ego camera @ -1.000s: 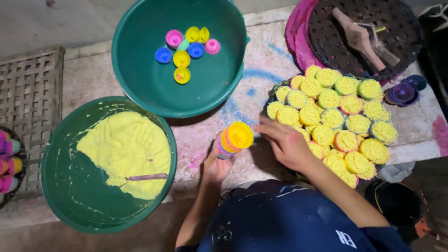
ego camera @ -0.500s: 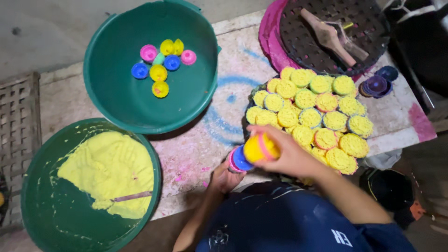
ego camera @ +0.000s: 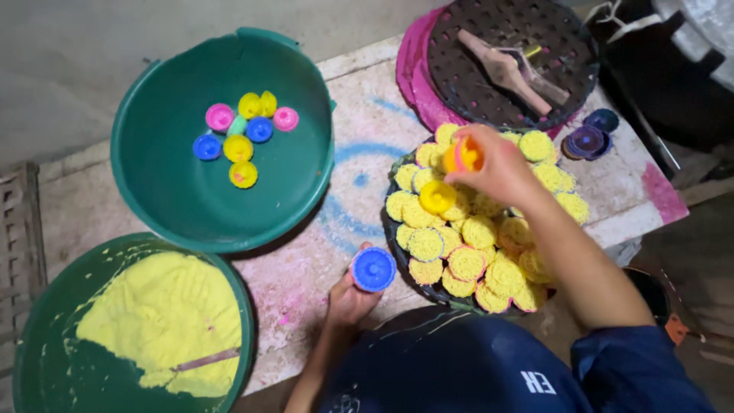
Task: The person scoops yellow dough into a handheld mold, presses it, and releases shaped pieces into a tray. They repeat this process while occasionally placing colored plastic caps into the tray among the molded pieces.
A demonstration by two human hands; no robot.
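My left hand (ego camera: pixel 349 300) holds a small blue round mould (ego camera: pixel 373 269) near the front edge of the table. My right hand (ego camera: pixel 498 167) reaches over the dark round tray (ego camera: pixel 428 289) and grips a yellow-orange mould (ego camera: pixel 465 155) tipped on its side above the pile. The tray is crowded with several yellow noodle-like discs (ego camera: pixel 466 262). One yellow mould (ego camera: pixel 437 196) sits on top of the discs just left of my right hand.
A green basin (ego camera: pixel 176 206) at the back left holds several empty pink, blue and yellow moulds (ego camera: pixel 243 138). Another green basin (ego camera: pixel 46 321) at the front left holds yellow dough (ego camera: pixel 160 313) and a stick. A pink-rimmed perforated tray (ego camera: pixel 489 84) with wooden tools lies behind, with purple lids (ego camera: pixel 587 139) beside it.
The stacked moulds have come apart: my right hand carried the yellow one out over the tray of discs, while my left hand stayed near the table edge with the blue one.
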